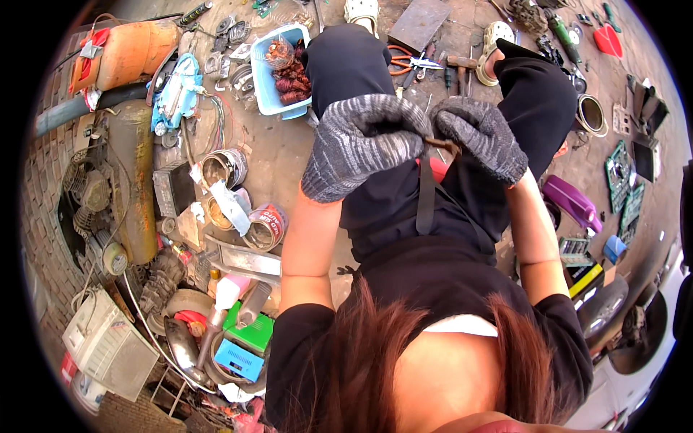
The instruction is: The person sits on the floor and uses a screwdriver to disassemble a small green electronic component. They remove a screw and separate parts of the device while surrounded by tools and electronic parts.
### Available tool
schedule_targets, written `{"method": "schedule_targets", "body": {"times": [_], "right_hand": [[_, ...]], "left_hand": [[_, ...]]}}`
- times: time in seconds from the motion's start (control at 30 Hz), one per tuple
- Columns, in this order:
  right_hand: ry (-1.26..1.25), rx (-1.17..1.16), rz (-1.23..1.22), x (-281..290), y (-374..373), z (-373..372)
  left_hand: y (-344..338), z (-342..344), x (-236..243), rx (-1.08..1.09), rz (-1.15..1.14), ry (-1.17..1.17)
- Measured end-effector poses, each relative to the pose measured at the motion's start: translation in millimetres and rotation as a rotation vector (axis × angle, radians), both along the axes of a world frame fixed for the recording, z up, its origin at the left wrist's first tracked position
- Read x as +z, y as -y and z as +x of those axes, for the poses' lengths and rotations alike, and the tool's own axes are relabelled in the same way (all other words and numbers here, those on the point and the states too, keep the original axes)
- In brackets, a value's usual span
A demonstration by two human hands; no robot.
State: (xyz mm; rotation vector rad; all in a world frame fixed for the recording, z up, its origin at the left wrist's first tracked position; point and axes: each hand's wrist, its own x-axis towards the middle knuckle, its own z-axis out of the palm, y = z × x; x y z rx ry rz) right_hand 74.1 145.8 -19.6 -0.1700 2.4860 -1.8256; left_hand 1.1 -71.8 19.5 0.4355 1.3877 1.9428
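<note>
Over my lap I hold up both hands in grey striped knit gloves, close together. My left hand (368, 141) is closed, its fingertips pinching one end of a short, thin brown strip (442, 145). Against the strip's other end press the curled fingers of my right hand (482, 136). The strip looks rusty or coppery; its exact kind is too small to make out. Just past my left hand stands a light blue plastic basin (266, 105), holding reddish-brown coils of wire (292, 79).
Beyond my hands lie orange-handled pliers (401, 60) and a hammer (462, 63). Open paint cans (266, 227) stand at left, near an orange cylinder (137, 54). To the right are a purple plastic casing (572, 203) and green tool cases (619, 173).
</note>
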Motion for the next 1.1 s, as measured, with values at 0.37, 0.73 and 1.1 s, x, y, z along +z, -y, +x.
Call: {"method": "schedule_targets", "body": {"times": [0.37, 0.73, 1.1], "right_hand": [[-0.358, -0.007, 0.476, 45.3, -17.2, -30.3], [-0.408, 0.184, 0.656, 75.1, -9.7, -12.3], [-0.450, 0.417, 0.708, 88.2, -5.1, -1.9]], "left_hand": [[3.5, -2.3, 13.4, -0.099, -0.274, -0.662], [1.8, -11.8, 8.6, -0.012, -0.397, -1.121], [-3.6, -8.8, 8.3, 0.015, -0.539, -1.173]]}}
